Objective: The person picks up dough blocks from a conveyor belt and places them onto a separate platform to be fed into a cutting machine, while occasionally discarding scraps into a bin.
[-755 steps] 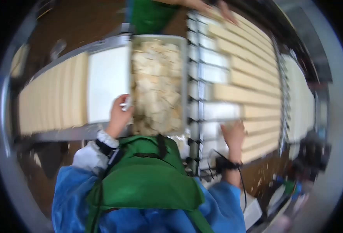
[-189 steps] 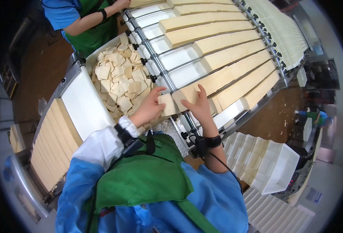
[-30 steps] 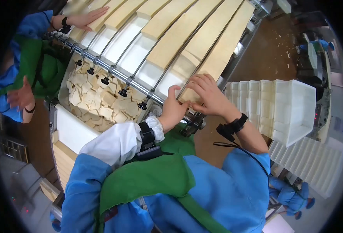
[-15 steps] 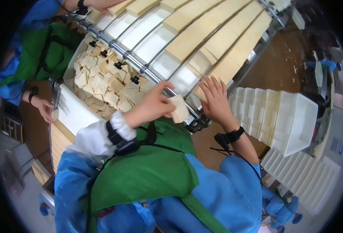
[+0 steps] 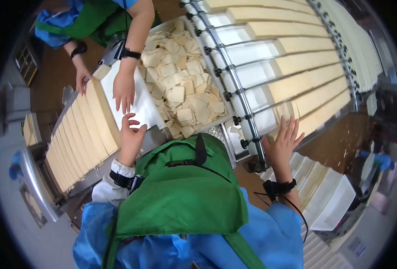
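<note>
My left hand is over the near edge of a white board, fingers apart and curved, with nothing visible in it. To its left lie rows of pale, thin slices. My right hand has its fingers spread beside the lower end of a metal rail, near the ends of long pale strips in lanes divided by thin rods. Between my hands, farther off, a white bin holds many loose pale pieces.
A co-worker's hand reaches over the white board close to my left hand, and their other hand touches the slices. Stacked white trays stand at the lower right. A curved metal tube is at the left.
The view has turned. My left hand has moved from the rail to the white board and no longer holds the pale piece. The co-worker's arm now reaches over the board.
</note>
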### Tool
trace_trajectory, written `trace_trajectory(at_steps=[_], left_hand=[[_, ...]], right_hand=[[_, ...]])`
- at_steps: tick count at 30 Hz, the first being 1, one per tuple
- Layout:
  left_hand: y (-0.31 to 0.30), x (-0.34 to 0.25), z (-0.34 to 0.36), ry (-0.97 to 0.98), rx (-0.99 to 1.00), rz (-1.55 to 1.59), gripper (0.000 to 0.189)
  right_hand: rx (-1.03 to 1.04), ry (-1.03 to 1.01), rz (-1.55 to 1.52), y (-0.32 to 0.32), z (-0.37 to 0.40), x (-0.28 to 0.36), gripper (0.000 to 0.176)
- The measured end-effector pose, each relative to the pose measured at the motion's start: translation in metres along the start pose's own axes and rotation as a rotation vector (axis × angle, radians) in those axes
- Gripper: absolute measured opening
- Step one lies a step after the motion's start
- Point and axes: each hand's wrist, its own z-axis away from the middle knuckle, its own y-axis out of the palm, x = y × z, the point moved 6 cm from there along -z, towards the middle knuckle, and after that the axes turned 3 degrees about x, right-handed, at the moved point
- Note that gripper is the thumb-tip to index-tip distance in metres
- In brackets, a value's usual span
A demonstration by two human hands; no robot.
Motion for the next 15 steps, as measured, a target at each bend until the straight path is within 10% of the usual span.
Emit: trace_trajectory(at_steps=[6,15], left_hand=[[-0.051,0.059,0.030,-0.084,-0.162,0.039,0.052],[-0.127,0.198,0.055,-0.449,-0.617,0.387,0.076]], right_hand=[[-0.034,-0.483,-0.188,-0.062,-0.037,0.181,0.054],[0.212,-1.304,-0.545,-0.069,-0.001,0.428,0.054]])
